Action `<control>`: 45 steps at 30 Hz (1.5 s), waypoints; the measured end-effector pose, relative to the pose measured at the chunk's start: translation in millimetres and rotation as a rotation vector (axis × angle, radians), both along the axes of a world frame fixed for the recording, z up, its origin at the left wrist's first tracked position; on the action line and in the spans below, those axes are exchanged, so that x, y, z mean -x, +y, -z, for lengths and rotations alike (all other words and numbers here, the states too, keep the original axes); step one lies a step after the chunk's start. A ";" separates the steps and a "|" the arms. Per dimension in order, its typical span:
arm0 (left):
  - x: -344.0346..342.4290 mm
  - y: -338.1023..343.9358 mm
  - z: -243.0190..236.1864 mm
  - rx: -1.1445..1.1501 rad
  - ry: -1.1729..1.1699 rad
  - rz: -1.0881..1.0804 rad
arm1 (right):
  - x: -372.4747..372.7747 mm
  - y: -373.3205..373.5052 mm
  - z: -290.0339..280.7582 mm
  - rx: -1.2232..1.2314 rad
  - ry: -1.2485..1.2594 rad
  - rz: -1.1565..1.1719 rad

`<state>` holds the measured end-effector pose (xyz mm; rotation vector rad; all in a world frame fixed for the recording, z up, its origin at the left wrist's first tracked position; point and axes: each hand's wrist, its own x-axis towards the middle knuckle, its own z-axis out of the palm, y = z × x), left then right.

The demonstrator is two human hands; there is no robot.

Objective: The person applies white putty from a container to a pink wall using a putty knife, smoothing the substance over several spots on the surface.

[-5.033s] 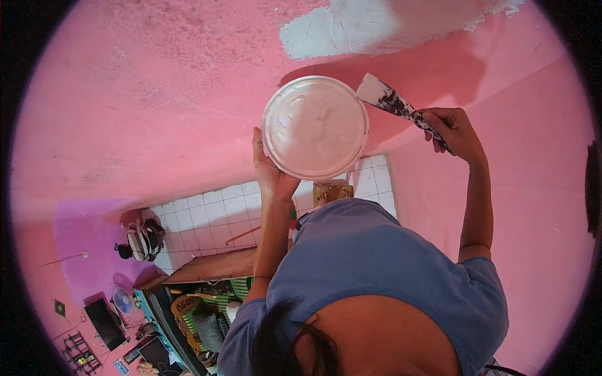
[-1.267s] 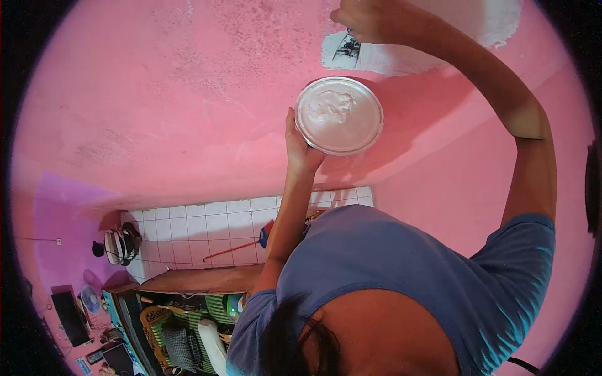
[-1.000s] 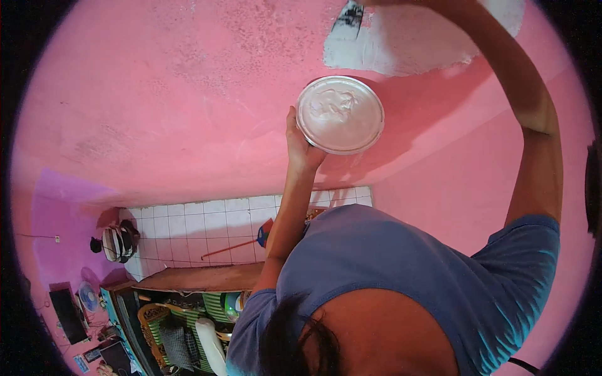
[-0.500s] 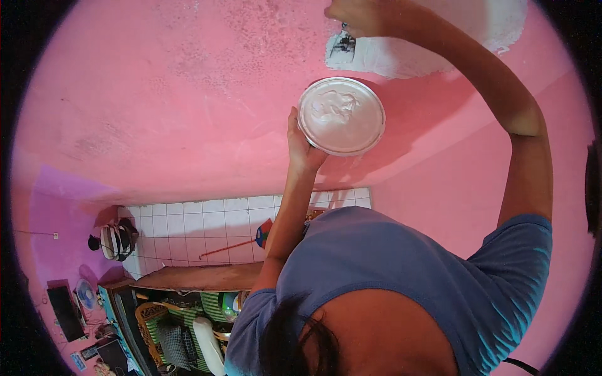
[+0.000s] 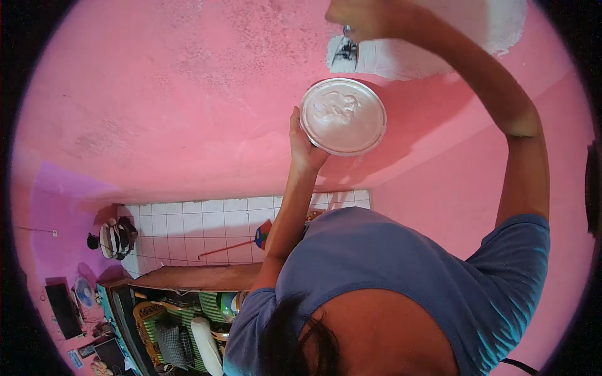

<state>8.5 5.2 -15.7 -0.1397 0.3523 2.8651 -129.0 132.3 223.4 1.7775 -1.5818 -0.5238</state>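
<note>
A round tub of smooth white putty (image 5: 343,118) rests in my left hand (image 5: 303,145), whose thumb lies up along its left side; the fingers beneath are mostly hidden. Up at the top edge, my right hand (image 5: 370,20) is closed on a putty knife (image 5: 346,55) with a smeared metal blade. That blade meets the pink wall (image 5: 188,113) at the left end of a wide patch of white putty (image 5: 433,56). Most of the knife's handle is hidden by the hand.
Dark specks and stains mark the wall left of the patch. Below lie a white tiled floor (image 5: 213,216), a red-handled broom (image 5: 229,249), hanging bags (image 5: 115,240), a wooden cabinet edge (image 5: 194,277), a cushioned chair (image 5: 150,313) and a fan (image 5: 84,292).
The putty knife has shifted very slightly to the right and down, and its blade angle has changed a little. The tub stays almost where it was.
</note>
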 end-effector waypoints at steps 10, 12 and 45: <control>-1.7 -0.3 -5.6 0.009 -0.022 0.005 | 0.5 -4.3 -35.0 0.119 -0.093 -0.047; -1.5 -0.6 -4.8 -0.015 -0.014 0.014 | -15.4 -8.5 -43.2 0.073 -0.115 0.057; 5.8 7.2 -2.3 -0.043 0.055 0.034 | 7.3 15.7 -23.5 0.019 -0.012 0.098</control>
